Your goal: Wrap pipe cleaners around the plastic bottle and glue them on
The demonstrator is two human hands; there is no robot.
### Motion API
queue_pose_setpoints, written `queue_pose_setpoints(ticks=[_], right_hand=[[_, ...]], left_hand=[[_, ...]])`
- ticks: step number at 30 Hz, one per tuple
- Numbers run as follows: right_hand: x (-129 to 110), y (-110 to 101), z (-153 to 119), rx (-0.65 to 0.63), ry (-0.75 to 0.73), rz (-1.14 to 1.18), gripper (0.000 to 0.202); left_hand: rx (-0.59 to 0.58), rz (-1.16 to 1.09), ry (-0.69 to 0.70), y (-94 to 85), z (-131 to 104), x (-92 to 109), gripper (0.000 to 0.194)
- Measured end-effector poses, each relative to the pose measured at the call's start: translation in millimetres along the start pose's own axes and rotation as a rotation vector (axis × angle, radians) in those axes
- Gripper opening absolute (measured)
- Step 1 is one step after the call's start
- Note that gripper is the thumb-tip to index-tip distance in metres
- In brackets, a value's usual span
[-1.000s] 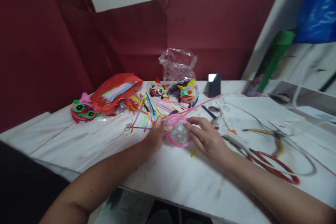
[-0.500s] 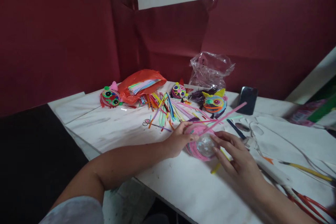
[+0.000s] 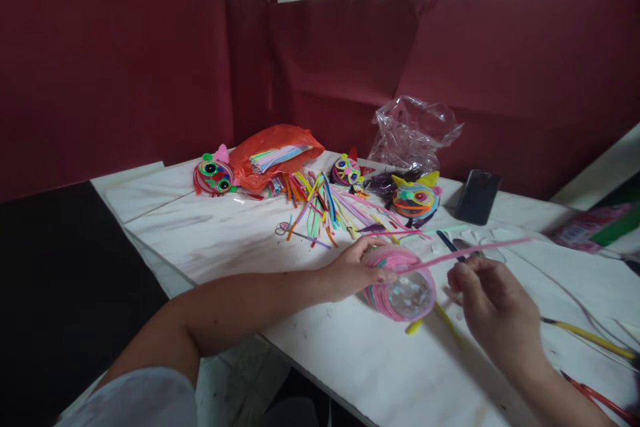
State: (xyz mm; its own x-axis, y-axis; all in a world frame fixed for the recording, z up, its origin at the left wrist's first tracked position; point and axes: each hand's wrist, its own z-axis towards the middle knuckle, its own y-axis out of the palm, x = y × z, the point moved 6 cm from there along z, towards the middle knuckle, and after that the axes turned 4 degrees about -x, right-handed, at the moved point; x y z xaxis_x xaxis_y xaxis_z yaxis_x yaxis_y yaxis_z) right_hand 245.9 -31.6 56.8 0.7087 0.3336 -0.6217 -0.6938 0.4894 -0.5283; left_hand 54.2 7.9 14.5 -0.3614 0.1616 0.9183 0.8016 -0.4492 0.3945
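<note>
My left hand (image 3: 355, 273) is closed around a clear round container wrapped in pink pipe cleaners (image 3: 385, 293), its see-through bottom facing right. Under the left thumb, a loose pink pipe cleaner (image 3: 435, 261) sticks out to the right. Just right of the container is my right hand (image 3: 495, 300), thumb and fingertips pinched together close by the pipe cleaner; what they hold, if anything, cannot be made out. On the table below the container lies a yellow pipe cleaner (image 3: 415, 327).
Behind stand decorated animal faces (image 3: 416, 197), a red plastic bag (image 3: 277, 167), a heap of coloured pipe cleaners (image 3: 320, 210) and a crumpled clear bag (image 3: 415, 130). Small scissors (image 3: 283, 229) lie left; a phone (image 3: 479, 197), a yellow-handled tool (image 3: 595, 338) and red-handled scissors (image 3: 595, 397) are right.
My right hand has come off the container and moved right, its fingers closing. The container has turned to show more of its clear bottom, and the loose pink pipe cleaner now lies lower, nearly level.
</note>
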Motion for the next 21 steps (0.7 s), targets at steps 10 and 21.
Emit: queue_pose_setpoints(ticks=[10, 21], right_hand=[[-0.2, 1.1, 3.9, -0.066, 0.097, -0.069, 0.041], [-5.0, -25.8, 18.5, 0.118, 0.107, 0.207, 0.021]], left_hand=[[0.066, -0.015, 0.064, -10.9, 7.4, 4.9, 0.057], [0.122, -0.053, 0.132, -20.6, 12.3, 8.4, 0.042]])
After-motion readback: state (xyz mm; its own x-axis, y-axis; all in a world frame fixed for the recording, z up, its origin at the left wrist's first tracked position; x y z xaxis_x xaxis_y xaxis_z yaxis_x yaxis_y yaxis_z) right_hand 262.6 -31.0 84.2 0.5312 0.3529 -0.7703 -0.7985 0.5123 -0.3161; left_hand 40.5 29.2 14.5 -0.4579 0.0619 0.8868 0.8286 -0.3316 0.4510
